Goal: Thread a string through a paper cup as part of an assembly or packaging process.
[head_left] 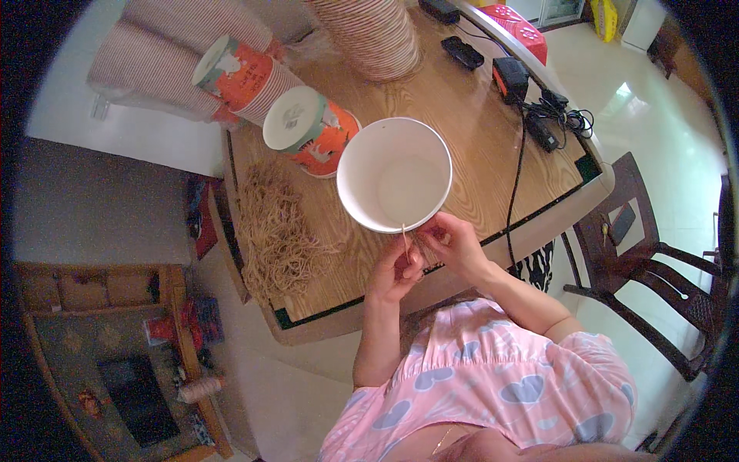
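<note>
A white paper bucket (394, 175) with its open mouth toward me sits at the table's near middle, and its inside shows no contents. A short piece of thin tan twine (404, 229) crosses its near rim. Just below that rim, my left hand (397, 271) is closed, pinching the twine between its fingertips. My right hand (457, 245) is beside it on the right, fingers curled against the outside of the rim; what they grip is hidden. To the left lies a loose heap of tan twine strands (279, 235).
Behind the bucket, an orange-and-green printed paper bucket (329, 140) stands upside down beside a lying stack (250, 81). A tall stack of buckets (369, 35) rises at the back. A power adapter (511, 79) and black cables (566, 119) lie right; a dark wooden chair (627, 223) stands beyond.
</note>
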`<move>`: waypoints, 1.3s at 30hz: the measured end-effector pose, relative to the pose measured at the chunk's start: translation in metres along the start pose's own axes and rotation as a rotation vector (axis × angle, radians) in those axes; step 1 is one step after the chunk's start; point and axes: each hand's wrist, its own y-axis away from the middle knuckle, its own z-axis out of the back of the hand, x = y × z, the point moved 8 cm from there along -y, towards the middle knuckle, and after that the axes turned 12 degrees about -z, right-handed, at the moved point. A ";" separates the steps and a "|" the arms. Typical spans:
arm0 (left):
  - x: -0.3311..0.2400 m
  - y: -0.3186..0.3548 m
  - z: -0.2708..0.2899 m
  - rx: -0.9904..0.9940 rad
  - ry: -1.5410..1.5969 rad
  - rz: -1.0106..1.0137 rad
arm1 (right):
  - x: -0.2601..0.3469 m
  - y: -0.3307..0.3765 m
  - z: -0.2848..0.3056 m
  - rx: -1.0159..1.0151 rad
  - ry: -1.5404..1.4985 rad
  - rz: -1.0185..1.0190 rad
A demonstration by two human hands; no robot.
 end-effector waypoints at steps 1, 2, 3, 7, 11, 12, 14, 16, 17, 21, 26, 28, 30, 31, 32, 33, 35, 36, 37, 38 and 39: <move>-0.001 0.001 0.002 -0.034 0.013 -0.004 | 0.004 0.001 0.000 0.006 -0.003 0.004; -0.002 0.001 0.004 -0.069 0.027 -0.009 | 0.008 0.003 0.000 0.007 -0.002 0.004; -0.003 0.002 0.002 -0.070 0.028 -0.010 | 0.014 0.005 0.000 0.014 -0.018 0.009; -0.007 0.002 -0.015 -0.001 0.108 -0.053 | 0.022 0.008 0.003 0.010 -0.005 0.031; -0.013 0.005 -0.009 -0.114 0.042 -0.108 | 0.039 0.013 0.009 -0.039 -0.050 0.135; -0.014 0.005 -0.008 -0.115 0.042 -0.109 | 0.044 0.015 0.011 -0.054 -0.046 0.146; -0.015 0.007 0.000 -0.163 -0.059 -0.108 | 0.050 0.017 0.014 -0.068 -0.042 0.156; -0.015 0.006 -0.003 -0.114 -0.049 -0.111 | 0.055 0.019 0.014 -0.075 -0.026 0.174; -0.015 0.006 -0.007 -0.062 -0.040 -0.112 | 0.055 0.019 0.014 -0.075 -0.026 0.174; -0.009 0.008 -0.007 -0.030 0.048 -0.060 | 0.051 0.019 0.014 -0.070 -0.038 0.210; -0.020 0.011 -0.022 0.033 0.201 -0.153 | 0.047 0.019 0.014 -0.064 -0.007 0.200; -0.024 0.012 -0.028 0.091 0.132 -0.198 | 0.047 0.019 0.012 -0.050 -0.016 0.194; -0.026 0.013 -0.038 0.151 0.064 -0.238 | 0.045 0.018 0.012 -0.051 -0.022 0.193; -0.031 0.015 -0.037 0.074 -0.183 -0.317 | 0.043 0.017 0.012 -0.051 -0.029 0.192; -0.037 0.017 -0.037 -0.005 -0.431 -0.393 | 0.042 0.016 0.012 -0.052 -0.029 0.192; -0.038 0.018 -0.042 -0.004 -0.430 -0.392 | 0.040 0.016 0.012 -0.057 -0.015 0.199; -0.047 0.025 -0.026 -0.335 -0.718 -0.380 | 0.039 0.015 0.012 -0.061 -0.001 0.206; -0.046 0.024 -0.027 -0.337 -0.719 -0.381 | 0.038 0.015 0.011 -0.056 -0.014 0.188; -0.049 0.024 -0.029 -0.341 -0.818 -0.438 | 0.037 0.014 0.010 -0.051 -0.027 0.170; -0.052 0.024 -0.032 -0.341 -0.917 -0.493 | 0.036 0.014 0.009 -0.052 -0.026 0.170; -0.052 0.024 -0.033 -0.346 -0.988 -0.500 | 0.034 0.013 0.008 -0.052 -0.040 0.174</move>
